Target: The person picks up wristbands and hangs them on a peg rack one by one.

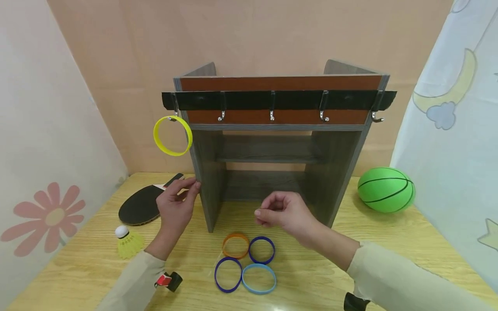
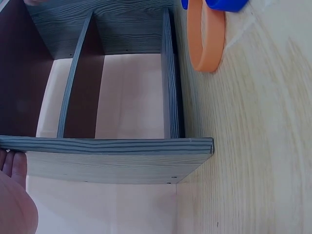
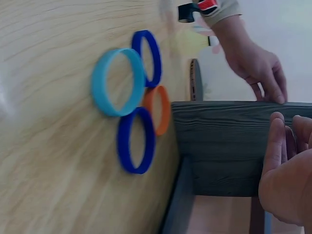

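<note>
- One yellow band [image 1: 189,136] is hung at nine o'clock, from one of five hooks [image 1: 272,115].
- Four bands [image 1: 243,278] are laid at six o'clock: two dark blue, one orange, one light blue.
- One shelf [image 1: 268,149] is touched by the relaxed left hand [image 1: 177,203].
- Nothing is held by the loosely curled right hand [image 1: 285,212].

Yellow band [image 1: 189,137] and the 4 other bands [image 1: 259,292] all look like smooth, rubbery silicone, pretty matt. Shelf unit [image 1: 340,172] is dull grey wood-grain board, and the 5 hooks [image 1: 272,115] are shiny metal. Black strip [image 1: 249,100] might be tape, hard to tell. Table [image 1: 319,285] has pale wood grain with a soft sheen; sleeves [image 1: 134,280] are matt cloth.
</note>
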`<state>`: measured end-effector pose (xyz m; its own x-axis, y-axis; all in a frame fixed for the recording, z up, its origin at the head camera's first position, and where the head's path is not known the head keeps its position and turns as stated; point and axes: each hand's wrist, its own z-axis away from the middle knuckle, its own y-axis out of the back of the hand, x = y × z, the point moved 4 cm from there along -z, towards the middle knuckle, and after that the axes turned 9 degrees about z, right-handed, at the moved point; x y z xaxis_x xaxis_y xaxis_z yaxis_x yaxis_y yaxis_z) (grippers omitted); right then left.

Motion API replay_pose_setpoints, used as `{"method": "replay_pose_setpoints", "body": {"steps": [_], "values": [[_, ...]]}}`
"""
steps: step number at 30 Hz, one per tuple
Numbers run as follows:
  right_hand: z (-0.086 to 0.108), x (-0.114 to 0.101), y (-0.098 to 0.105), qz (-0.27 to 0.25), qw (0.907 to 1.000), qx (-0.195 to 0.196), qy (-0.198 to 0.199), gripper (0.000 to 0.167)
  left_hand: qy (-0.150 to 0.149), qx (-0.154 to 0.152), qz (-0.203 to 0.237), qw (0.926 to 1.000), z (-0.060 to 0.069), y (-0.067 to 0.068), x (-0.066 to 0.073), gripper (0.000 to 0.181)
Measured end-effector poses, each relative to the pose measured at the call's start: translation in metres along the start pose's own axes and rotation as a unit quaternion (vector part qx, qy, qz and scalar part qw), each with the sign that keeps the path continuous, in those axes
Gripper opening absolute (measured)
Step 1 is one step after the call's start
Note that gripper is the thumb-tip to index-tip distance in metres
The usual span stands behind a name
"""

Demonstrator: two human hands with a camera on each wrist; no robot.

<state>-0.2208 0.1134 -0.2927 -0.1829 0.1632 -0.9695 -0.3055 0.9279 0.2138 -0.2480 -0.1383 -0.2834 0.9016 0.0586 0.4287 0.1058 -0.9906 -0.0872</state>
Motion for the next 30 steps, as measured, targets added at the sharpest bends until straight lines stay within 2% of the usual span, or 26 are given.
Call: {"method": "replay_pose_setpoints", "body": {"steps": [6, 13, 19, 22, 26, 30], "values": [[0.007, 0.020, 0.003, 0.016, 0.9995, -0.003, -0.026, 0.020, 0.004, 0.002, 0.000, 1.0000, 0.000, 0.002, -0.001, 0.020], [0.017, 0.049, 0.006, 0.044, 0.9977, -0.009, -0.051, 0.018, 0.009, 0.004, 0.012, 0.9999, 0.000, 0.001, 0.000, 0.018], [0.023, 0.070, 0.011, 0.045, 0.9977, -0.007, -0.051, 0.018, 0.011, 0.013, 0.022, 0.9996, 0.002, 0.002, -0.002, 0.014], [0.025, 0.080, 0.016, 0.088, 0.9952, -0.002, -0.041, 0.017, 0.016, 0.011, 0.022, 0.9996, 0.002, 0.002, -0.002, 0.016], [0.028, 0.092, 0.021, 0.172, 0.9848, 0.005, -0.020, 0.014, 0.014, 0.005, 0.015, 0.9998, 0.002, 0.001, -0.001, 0.017], [0.029, 0.101, 0.023, 0.200, 0.9795, 0.004, -0.023, 0.013, 0.008, 0.003, 0.006, 0.9999, 0.001, 0.001, -0.001, 0.017]]}}
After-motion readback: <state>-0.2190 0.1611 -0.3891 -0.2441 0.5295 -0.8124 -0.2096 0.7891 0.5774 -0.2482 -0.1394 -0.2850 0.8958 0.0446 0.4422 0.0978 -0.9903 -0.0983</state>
